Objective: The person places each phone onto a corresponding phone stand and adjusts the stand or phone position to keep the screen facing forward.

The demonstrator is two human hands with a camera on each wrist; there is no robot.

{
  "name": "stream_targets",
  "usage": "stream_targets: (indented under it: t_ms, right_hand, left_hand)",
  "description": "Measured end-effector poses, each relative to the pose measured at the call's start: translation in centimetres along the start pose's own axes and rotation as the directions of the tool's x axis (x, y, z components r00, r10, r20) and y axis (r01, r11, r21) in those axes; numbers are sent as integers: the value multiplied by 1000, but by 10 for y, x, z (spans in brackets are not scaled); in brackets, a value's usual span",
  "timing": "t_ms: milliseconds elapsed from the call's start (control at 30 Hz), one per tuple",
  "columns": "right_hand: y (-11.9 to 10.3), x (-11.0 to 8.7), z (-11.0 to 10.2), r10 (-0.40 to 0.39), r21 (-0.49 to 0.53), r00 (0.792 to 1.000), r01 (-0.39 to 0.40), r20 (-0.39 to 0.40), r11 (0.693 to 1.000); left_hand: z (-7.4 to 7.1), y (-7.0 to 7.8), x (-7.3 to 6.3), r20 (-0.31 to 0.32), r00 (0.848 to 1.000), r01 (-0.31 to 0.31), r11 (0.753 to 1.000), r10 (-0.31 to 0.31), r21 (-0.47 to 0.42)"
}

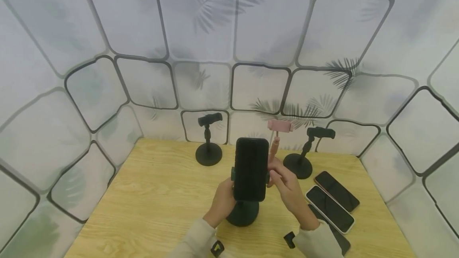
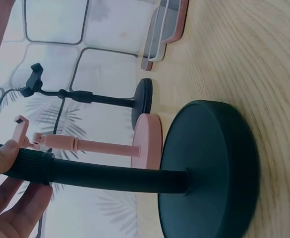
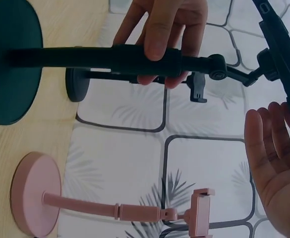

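While gripping stem (image 2: 115, 177) of green stand (image 2: 202, 153) w/ L hand (image 1: 224, 199), held R hand (image 1: 287, 187) uncurled at stand's clamp (image 3: 284, 57); prob. risked dropping phone (image 1: 252, 170) if seated crooked.

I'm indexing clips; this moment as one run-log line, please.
phone: mounted on green stand; left grip: holds its stem; right grip: at phone's right side; pink stand: behind

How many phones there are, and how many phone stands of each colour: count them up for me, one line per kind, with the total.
Phones: 4
Dark green phone stand: 1
Black phone stands: 2
Pink phone stand: 1
Total: 8
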State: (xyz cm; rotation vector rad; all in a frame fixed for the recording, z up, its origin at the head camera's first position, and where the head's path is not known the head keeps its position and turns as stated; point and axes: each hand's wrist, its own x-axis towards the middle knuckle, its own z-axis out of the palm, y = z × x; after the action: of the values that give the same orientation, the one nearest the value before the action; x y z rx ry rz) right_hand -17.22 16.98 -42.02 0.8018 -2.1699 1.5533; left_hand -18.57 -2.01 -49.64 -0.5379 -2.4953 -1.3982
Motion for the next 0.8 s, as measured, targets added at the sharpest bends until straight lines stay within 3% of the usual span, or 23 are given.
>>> stream_targets:
  t_ms: [233, 500, 600, 700, 800]
  right_hand:
    - [1, -10, -5, 53, -75, 999, -54, -11, 996]
    - [9, -30, -16, 206, -155, 976, -215, -72, 964]
    - [18, -40, -22, 227, -210, 969, -242, -94, 947]
    - [30, -52, -28, 205, -369, 974, -226, -96, 902]
    - [43, -66, -34, 193, -537, 977, -211, -89, 817]
  left_hand:
    - [-3, -5, 9, -48, 998, -23, 997, 26, 79]
    - [-5, -17, 29, -88, 995, -50, 997, 55, 54]
    - [-7, -21, 39, -103, 992, -67, 996, 73, 63]
    - [-8, -25, 50, -107, 991, -76, 996, 82, 53]
    - [-7, -32, 63, -103, 991, -82, 996, 84, 31]
